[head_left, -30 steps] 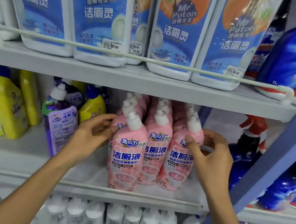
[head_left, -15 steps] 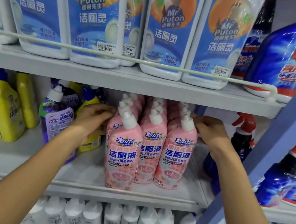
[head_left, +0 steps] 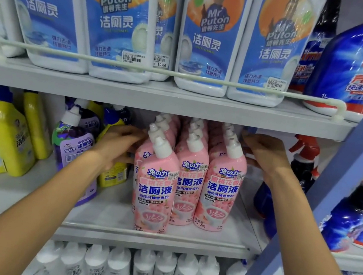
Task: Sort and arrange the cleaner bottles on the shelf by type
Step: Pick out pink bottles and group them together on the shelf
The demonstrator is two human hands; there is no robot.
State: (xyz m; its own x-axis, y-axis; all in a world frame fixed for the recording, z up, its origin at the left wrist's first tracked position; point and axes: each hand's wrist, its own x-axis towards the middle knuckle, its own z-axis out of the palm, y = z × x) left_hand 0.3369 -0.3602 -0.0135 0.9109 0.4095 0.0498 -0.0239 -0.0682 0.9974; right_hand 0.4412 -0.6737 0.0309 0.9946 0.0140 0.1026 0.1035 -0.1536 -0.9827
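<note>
Both bare forearms are reaching up into the middle shelf (head_left: 160, 237), flanking the block of pink toilet-cleaner bottles (head_left: 189, 179). The left hand (head_left: 118, 145) is lying fingers-forward against the block's left flank, its fingertips hidden behind the bottles, so their grip cannot be told. The right hand (head_left: 264, 156) is curling loosely beside the rear white caps (head_left: 233, 148), its fingertips likewise out of sight. The bottles are glossy moulded plastic with angled nozzle caps, standing upright in three rows between the fingers; a purple bottle (head_left: 73, 141) is standing left of the left fingers.
</note>
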